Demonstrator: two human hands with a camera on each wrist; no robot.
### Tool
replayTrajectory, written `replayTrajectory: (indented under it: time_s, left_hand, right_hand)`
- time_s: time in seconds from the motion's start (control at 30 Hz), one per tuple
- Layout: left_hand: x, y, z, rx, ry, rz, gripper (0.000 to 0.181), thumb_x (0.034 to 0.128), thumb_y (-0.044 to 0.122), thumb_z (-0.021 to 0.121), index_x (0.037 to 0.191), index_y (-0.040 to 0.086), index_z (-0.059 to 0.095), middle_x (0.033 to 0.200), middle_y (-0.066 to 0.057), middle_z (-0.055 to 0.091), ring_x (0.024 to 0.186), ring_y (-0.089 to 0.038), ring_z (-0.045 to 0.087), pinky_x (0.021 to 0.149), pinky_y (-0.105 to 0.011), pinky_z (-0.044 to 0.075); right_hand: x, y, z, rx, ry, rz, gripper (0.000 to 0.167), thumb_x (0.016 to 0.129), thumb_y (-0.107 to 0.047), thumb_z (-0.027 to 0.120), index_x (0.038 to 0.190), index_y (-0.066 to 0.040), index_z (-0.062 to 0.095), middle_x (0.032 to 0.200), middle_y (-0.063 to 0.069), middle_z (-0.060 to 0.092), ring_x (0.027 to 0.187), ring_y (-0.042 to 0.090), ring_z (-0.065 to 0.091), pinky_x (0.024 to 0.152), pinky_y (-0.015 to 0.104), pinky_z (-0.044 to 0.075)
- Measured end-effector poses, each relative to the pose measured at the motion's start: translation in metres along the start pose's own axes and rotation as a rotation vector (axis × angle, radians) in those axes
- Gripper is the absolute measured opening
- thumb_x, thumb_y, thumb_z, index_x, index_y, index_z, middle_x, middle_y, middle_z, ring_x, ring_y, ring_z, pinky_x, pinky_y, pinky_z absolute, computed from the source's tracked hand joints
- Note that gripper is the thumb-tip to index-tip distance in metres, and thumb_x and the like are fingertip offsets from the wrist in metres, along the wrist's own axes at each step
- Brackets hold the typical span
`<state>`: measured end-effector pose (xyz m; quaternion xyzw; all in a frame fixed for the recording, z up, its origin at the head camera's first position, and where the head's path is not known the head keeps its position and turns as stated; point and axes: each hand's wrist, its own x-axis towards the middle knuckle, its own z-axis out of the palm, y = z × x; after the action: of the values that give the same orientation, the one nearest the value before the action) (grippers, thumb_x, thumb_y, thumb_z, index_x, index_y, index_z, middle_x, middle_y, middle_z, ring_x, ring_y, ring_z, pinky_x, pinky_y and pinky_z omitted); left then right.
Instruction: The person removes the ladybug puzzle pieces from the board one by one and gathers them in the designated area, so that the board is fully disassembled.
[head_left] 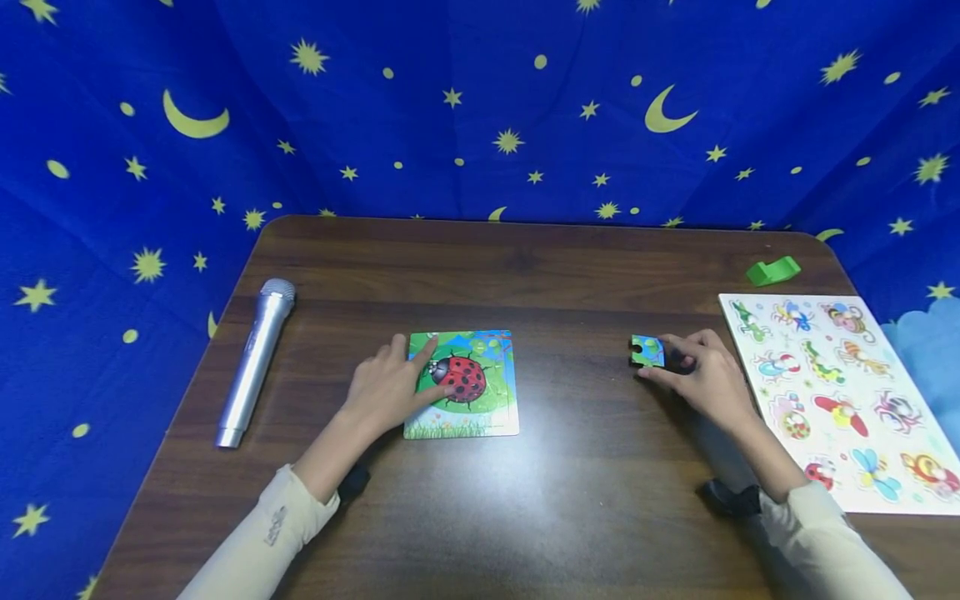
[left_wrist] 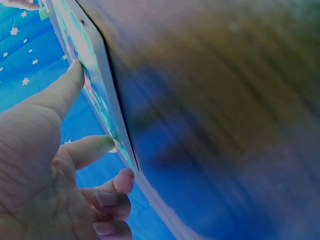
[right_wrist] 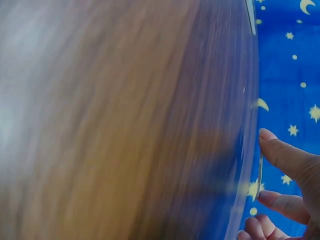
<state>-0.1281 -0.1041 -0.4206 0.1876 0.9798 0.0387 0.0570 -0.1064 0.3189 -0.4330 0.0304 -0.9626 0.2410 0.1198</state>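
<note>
My right hand [head_left: 707, 377] pinches a blue-green jigsaw piece [head_left: 648, 351], notch leftward. My spread left hand [head_left: 390, 385] touches a square green puzzle [head_left: 495, 396], its ladybird [head_left: 466, 377] lengthwise, head left.

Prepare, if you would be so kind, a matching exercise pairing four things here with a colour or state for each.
Things:
1. microphone
2. puzzle
3. piece
4. board

Colours and states:
A. pinched by the right hand
B. white, with rows of small pictures
C. silver, lying left of both hands
D. touched by the left hand's thumb and a finger

Right pairs: 1-C, 2-D, 3-A, 4-B.
</note>
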Motion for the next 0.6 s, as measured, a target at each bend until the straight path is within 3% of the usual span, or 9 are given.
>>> replayTrajectory:
  time_s: [0.3,0.6]
  left_hand:
    - [-0.001,-0.002,0.000,0.003,-0.005,-0.005,0.083,0.0863,0.071,0.058,0.152,0.021,0.042,0.098,-0.016,0.050,0.062,-0.019,0.042,0.045,-0.027,0.033]
    - [-0.002,-0.005,0.001,-0.048,-0.055,-0.008,0.084,0.0869,0.070,0.058,0.154,0.025,0.038,0.120,-0.029,0.052,0.068,-0.023,0.048,0.045,-0.030,0.037]
  right_hand:
    - [-0.002,0.015,-0.007,-0.003,-0.038,0.017,0.059,0.071,-0.022,0.090,0.121,0.001,0.070,0.089,0.013,0.053,0.078,0.019,0.044,0.062,0.030,0.033]
    - [-0.001,0.022,-0.007,-0.023,-0.142,0.060,0.065,0.077,-0.031,0.086,0.128,0.002,0.064,0.091,0.015,0.050,0.080,0.021,0.044,0.061,0.030,0.033]
